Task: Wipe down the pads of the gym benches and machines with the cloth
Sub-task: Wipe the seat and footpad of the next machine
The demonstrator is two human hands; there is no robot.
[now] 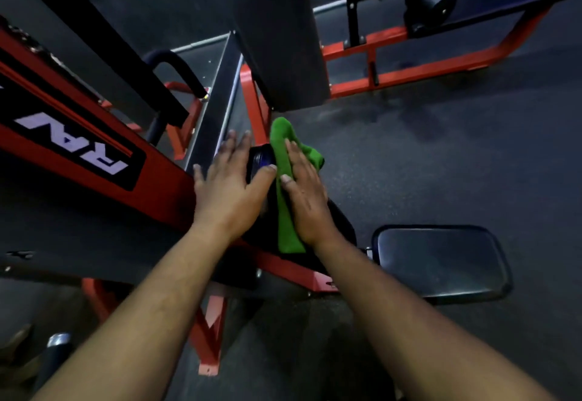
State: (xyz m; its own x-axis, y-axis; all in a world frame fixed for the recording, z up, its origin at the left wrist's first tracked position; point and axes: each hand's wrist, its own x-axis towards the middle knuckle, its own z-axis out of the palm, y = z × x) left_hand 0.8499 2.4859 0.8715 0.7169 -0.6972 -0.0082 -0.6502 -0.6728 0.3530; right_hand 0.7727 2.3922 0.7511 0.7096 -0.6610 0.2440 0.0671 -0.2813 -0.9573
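Underfoot, the dark rubber floor (441, 155) fills most of the frame, running from the top centre down the right side; across the left side a red machine frame (163, 186) slants from the upper left toward the centre, carrying a black panel with pale lettering (75, 145); a tall dark upright pad (283, 38) rises at top centre, just above the hands, and crowds the space behind them; in the upper right a second red frame (425, 66) lies on the floor, with a black roller pad (431, 0) at its top; a flat dark seat pad (441, 262) sits at right of centre, just beside the right forearm; a grey metal channel (214, 98) runs down from upper centre to the left fingertips; at centre a small dark pad (259, 158) shows between the two hands, mostly hidden by them; the green cloth (285, 186) is draped over that pad, its upper end poking out past the fingers; the left hand (230, 186) lies flat with fingers spread, resting on the pad's left side and holding nothing; the right hand (307, 199) presses the cloth down with straight fingers, palm flat on it.
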